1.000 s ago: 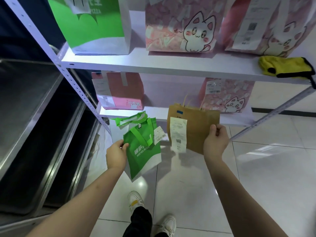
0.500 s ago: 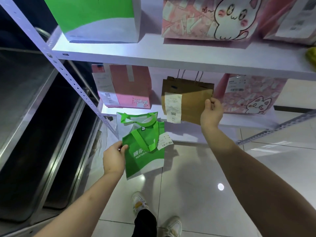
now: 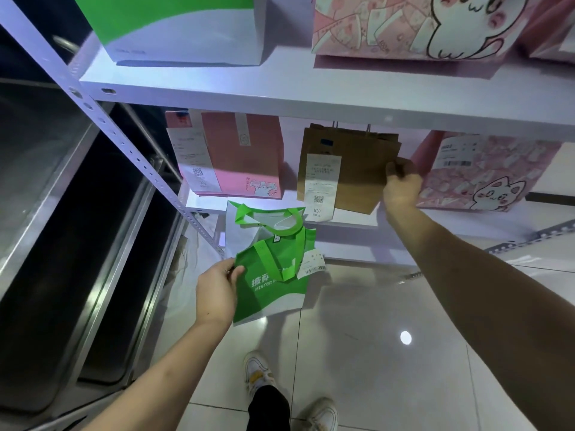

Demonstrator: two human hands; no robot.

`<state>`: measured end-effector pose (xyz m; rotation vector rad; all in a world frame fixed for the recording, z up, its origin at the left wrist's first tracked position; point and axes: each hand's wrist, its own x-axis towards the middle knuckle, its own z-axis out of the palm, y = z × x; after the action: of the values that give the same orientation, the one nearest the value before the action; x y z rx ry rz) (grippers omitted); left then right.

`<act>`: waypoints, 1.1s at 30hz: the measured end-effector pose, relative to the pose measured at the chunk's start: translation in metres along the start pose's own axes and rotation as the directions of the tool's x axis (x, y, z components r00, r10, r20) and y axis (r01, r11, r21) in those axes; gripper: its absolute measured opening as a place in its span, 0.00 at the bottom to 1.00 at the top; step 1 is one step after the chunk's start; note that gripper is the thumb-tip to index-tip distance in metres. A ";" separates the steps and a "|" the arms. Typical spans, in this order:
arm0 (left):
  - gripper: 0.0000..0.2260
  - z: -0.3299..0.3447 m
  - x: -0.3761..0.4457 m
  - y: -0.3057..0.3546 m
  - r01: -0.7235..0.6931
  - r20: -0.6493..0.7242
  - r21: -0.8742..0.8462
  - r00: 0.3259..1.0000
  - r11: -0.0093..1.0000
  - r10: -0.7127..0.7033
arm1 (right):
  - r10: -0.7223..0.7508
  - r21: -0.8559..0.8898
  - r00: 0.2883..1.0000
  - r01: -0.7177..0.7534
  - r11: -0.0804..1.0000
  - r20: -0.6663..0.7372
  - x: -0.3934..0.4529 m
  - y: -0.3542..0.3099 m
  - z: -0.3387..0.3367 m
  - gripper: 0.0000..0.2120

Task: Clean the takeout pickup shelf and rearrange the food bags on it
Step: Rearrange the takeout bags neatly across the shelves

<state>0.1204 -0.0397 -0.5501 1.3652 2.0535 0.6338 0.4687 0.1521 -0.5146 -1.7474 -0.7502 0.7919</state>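
Observation:
My right hand [image 3: 400, 188] grips the right edge of a brown paper bag [image 3: 357, 169] with a white receipt on its front. The bag stands on the lower white shelf [image 3: 205, 202], between a pink bag [image 3: 242, 157] on its left and a pink cat-print bag [image 3: 485, 172] on its right. My left hand [image 3: 216, 293] pinches the left edge of a small green tote bag [image 3: 273, 275] and holds it in the air below the shelf, over the floor.
The upper shelf board [image 3: 311, 91] carries a green-and-white bag [image 3: 186, 29] and a large pink cat bag [image 3: 413, 26]. A perforated shelf post [image 3: 124, 144] slants down at the left. Steel trays [image 3: 46, 213] stand at far left. My shoes are on the tiled floor [image 3: 373, 337].
My right hand has lifted the brown paper bag up and onto the lower shelf between the two pink bags. The green tote stays held low in my left hand.

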 end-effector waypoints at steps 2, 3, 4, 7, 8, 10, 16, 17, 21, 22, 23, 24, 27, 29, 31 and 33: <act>0.11 0.002 -0.001 -0.001 0.000 0.007 -0.002 1.000 1.000 0.000 | -0.010 -0.011 1.000 0.010 1.000 0.001 0.003 0.004 0.000 0.09; 0.11 0.003 -0.001 -0.001 0.002 0.009 -0.009 1.000 1.000 -0.002 | -0.013 -0.017 1.000 0.013 1.000 0.002 0.005 0.004 0.000 0.09; 0.10 0.003 -0.002 -0.001 0.005 0.011 -0.017 1.000 1.000 -0.005 | -0.019 -0.025 1.000 0.019 1.000 0.002 0.008 0.004 0.000 0.08; 0.10 0.003 -0.002 0.000 0.008 0.018 -0.039 1.000 0.999 -0.007 | -0.060 -0.070 0.998 0.062 0.996 0.024 0.017 0.001 0.002 0.06; 0.10 0.003 -0.002 0.001 0.006 0.017 -0.039 1.000 0.999 -0.005 | -0.060 -0.079 0.997 0.063 0.995 0.045 0.020 -0.001 0.002 0.06; 0.11 0.003 -0.002 0.003 0.001 0.013 -0.031 1.000 1.000 -0.001 | -0.056 -0.116 0.995 0.066 0.991 0.086 0.025 -0.004 0.003 0.10; 0.11 0.005 -0.004 0.005 -0.013 0.027 -0.043 1.000 0.999 0.014 | -0.056 -0.187 0.995 0.070 0.980 0.083 0.032 -0.002 0.002 0.13; 0.11 0.005 -0.004 0.005 -0.009 0.026 -0.048 1.000 0.999 0.010 | -0.046 -0.188 0.995 0.062 0.980 0.087 0.032 -0.002 0.002 0.13; 0.10 0.008 -0.006 0.008 -0.004 0.025 -0.060 1.000 0.998 0.006 | 0.000 -0.123 0.995 0.012 0.992 0.100 0.030 -0.002 -0.002 0.16; 0.09 0.008 -0.006 0.009 -0.011 0.027 -0.064 1.000 0.998 0.012 | 0.003 -0.126 0.992 0.013 0.992 0.124 0.028 -0.002 -0.004 0.18; 0.08 0.008 -0.007 0.009 -0.020 0.030 -0.065 0.999 0.998 0.022 | -0.003 -0.138 0.990 0.023 0.990 0.142 0.026 -0.001 -0.007 0.19; 0.07 0.008 -0.007 0.010 -0.026 0.032 -0.065 0.999 0.998 0.029 | -0.014 -0.149 0.989 0.036 0.988 0.148 0.023 -0.001 -0.010 0.20; 0.07 0.008 -0.010 0.012 -0.038 0.026 -0.068 0.999 0.997 0.040 | -0.053 -0.169 0.988 0.078 0.983 0.147 0.013 0.004 -0.018 0.19; 0.07 0.008 -0.014 0.017 -0.051 0.019 -0.062 0.998 0.997 0.052 | -0.032 -0.157 0.987 0.057 0.986 0.156 0.001 0.010 -0.024 0.17; 0.09 0.008 -0.019 0.022 -0.069 0.013 -0.054 0.998 0.996 0.069 | -0.024 -0.127 0.986 0.046 0.991 0.166 -0.015 0.018 -0.031 0.14; 0.09 0.009 -0.024 0.023 -0.074 0.012 -0.056 0.997 0.996 0.074 | -0.049 -0.113 0.979 0.073 0.991 0.200 -0.033 0.027 -0.039 0.15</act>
<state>0.1487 -0.0529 -0.5368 1.4149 1.9669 0.7060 0.4834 0.0977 -0.5252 -1.7603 -0.9978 0.9029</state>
